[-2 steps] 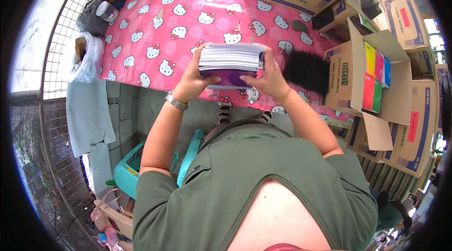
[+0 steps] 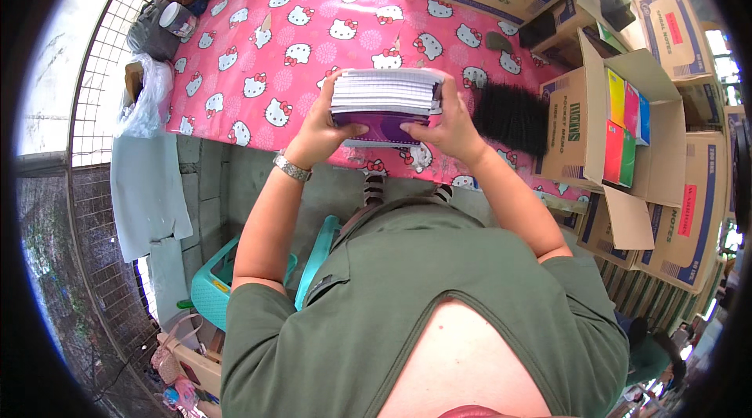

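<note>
Pink vinyl-looking sheeting printed with white cartoon cats (image 2: 235, 104) covers the tabletop across the upper middle of the frame, with a wire-mesh wall (image 2: 98, 104) at the left edge and cardboard cartons crowding the right. From where I stand, the thick paper block (image 2: 385, 93) is at the centre of the upper half, by the near edge of the table; whether its underside touches the sheeting I cannot tell. White page edges face up, and a purple cover (image 2: 381, 124) lies toward the wearer. Both hands grasp it: the left hand (image 2: 317, 132) clasps the left end and the right hand (image 2: 454, 128) the right, each thumb laid over the purple cover, the other fingers mostly hidden behind. So many sheets packed together ought to be fairly heavy, firm when squeezed but loose when slack, for the upper edges look slightly uneven and could fan or slide. Smooth covers may be slippery, and corners would probably crease before anything broke. Both short ends seem the best hold, with even inward pressure and thumbs flat across the face. Right of it lies a black bristly bundle (image 2: 513, 119), beside an open carton (image 2: 568, 128) of brightly coloured booklets (image 2: 627, 116).
</note>
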`<state>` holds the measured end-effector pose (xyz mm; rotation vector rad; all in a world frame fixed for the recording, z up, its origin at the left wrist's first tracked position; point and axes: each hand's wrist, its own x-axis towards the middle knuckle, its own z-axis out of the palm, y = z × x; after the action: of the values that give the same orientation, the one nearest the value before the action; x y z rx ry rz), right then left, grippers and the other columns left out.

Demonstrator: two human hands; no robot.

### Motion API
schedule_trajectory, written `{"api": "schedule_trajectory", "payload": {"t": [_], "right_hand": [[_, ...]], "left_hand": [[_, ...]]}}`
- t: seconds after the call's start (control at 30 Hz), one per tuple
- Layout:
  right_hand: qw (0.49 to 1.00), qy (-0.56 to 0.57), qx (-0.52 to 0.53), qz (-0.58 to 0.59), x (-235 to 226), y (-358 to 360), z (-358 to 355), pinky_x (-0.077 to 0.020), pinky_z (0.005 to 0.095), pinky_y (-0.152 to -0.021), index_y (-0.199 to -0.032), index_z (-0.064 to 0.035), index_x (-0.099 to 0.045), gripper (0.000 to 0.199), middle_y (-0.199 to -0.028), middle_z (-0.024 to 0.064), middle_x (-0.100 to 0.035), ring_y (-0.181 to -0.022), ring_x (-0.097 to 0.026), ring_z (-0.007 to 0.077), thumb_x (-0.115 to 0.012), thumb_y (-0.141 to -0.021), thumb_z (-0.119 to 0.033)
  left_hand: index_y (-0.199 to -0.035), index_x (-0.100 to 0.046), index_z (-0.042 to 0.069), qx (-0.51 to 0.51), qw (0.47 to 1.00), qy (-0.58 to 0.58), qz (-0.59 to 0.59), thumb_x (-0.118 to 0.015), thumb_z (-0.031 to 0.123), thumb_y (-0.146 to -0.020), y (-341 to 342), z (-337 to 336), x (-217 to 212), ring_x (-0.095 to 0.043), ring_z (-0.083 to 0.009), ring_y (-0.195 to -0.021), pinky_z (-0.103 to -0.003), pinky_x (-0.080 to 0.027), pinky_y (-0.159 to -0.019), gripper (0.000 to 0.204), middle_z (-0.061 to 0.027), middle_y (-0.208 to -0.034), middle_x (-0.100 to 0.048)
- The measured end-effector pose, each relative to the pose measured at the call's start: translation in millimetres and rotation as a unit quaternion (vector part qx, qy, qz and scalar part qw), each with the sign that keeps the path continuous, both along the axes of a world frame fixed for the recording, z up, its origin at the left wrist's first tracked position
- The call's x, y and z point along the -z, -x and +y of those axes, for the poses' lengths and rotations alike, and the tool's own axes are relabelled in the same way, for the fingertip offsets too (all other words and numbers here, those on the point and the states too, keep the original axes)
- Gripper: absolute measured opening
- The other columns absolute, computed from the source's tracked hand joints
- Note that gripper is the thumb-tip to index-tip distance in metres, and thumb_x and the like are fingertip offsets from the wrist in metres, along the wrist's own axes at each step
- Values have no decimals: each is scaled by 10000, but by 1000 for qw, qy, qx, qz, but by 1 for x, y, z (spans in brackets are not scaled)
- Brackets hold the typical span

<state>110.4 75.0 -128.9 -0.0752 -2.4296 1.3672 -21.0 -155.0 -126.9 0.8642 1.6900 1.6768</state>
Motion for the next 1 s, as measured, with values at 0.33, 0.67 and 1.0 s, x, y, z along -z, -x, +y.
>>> {"api": "schedule_trajectory", "payload": {"t": [0.33, 0.67, 1.0], "right_hand": [[971, -103, 166, 136, -44, -24, -38, -418, 449, -995, -1315, -10, -423, 878, -1223, 186, -566, -1110, -563, 349, -922, -615, -192], [983, 61, 157, 70, 41, -22, -67, -411, 466, -993, -1363, 6, -327, 885, -1251, 212, -509, -1140, -519, 354, -875, -707, -225], [983, -64, 164, 60, 32, -24, -63, -304, 492, -1058, -1425, -1, -332, 981, -1279, 163, -531, -1211, -494, 324, -883, -686, -337]], "left_hand": [[-1488, -388, 106, 74, 994, -38, 69, -731, -143, -708, 26, 17, -75, -513, -177, -1276, -340, -426, -1080, 888, -79, -1359, -564], [-1537, -343, 128, 89, 994, -21, -65, -658, -105, -660, 34, 17, -14, -483, -167, -1255, -286, -455, -992, 961, -56, -1386, -467], [-1578, -267, 150, 131, 988, -66, -39, -670, -144, -694, 43, 12, 0, -444, -185, -1357, -321, -426, -1081, 1015, -89, -1515, -417]]}}
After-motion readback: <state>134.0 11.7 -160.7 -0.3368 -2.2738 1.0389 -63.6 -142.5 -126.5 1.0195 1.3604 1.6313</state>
